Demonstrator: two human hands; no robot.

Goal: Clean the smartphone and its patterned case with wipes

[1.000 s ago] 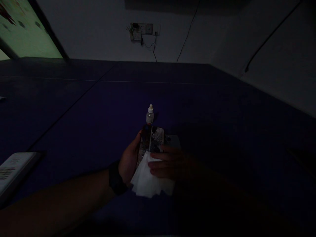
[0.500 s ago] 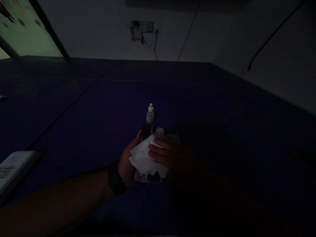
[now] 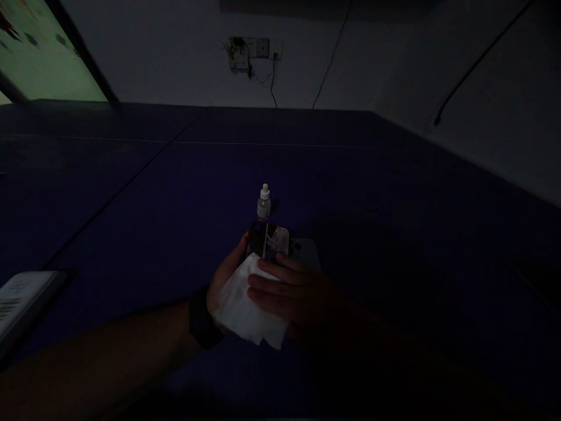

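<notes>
In the head view my left hand (image 3: 227,272), with a dark band on the wrist, grips the left side of a patterned phone case (image 3: 279,238). The case has dark and white printing; its lower part is covered. My right hand (image 3: 284,286) lies over a white tissue (image 3: 249,310), pressing it on the case with fingers close together. At the right of the case a grey-blue phone (image 3: 309,251) with camera lenses shows partly. A small dropper bottle (image 3: 263,206) with a white cap stands upright just beyond the case.
Everything rests on a dark blue surface (image 3: 210,187). A white box (image 3: 26,295) with print lies at the left edge. Sockets with plugs and cables (image 3: 256,49) are on the far wall. The room is very dim.
My right hand and the tissue have slid down and left over the case. More of its printed upper part and of the phone beside it now shows; the lower edge is covered.
</notes>
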